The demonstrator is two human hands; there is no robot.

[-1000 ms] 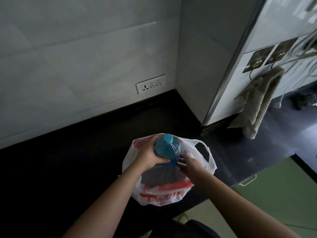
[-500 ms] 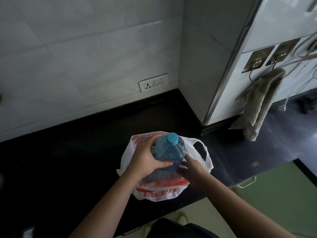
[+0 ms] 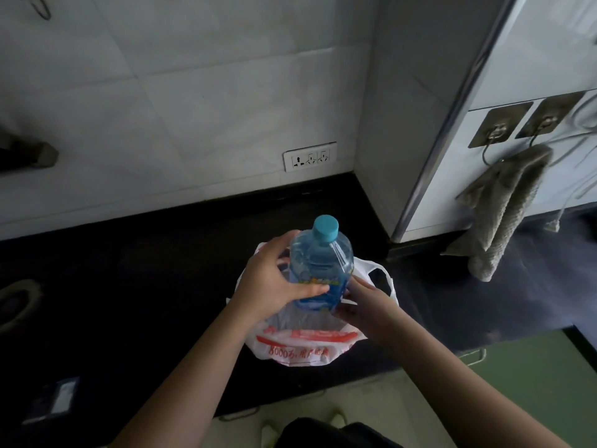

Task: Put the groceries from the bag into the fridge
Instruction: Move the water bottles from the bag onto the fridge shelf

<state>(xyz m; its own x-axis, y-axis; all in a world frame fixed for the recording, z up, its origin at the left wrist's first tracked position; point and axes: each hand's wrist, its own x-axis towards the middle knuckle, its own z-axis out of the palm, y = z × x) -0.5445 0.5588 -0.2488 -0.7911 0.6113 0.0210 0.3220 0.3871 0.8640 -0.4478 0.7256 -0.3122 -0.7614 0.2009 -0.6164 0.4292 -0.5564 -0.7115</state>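
Observation:
A clear water bottle with a teal cap and a blue label stands upright, its lower part still inside a white plastic bag with red print on the black counter. My left hand wraps around the bottle's left side and front. My right hand is at the bottle's lower right, fingers against the label and the bag's rim. The bag's inside is hidden by the bottle and my hands. The white fridge stands at the right.
A grey towel hangs from a hook on the fridge's side. A wall socket sits low on the tiled wall. A stove burner shows at the left edge and a small dark packet lies at the counter's front left.
The bottle has risen farther out of the bag, with more of its body and label showing. Both hands rose with it, and the view tilted up slightly.

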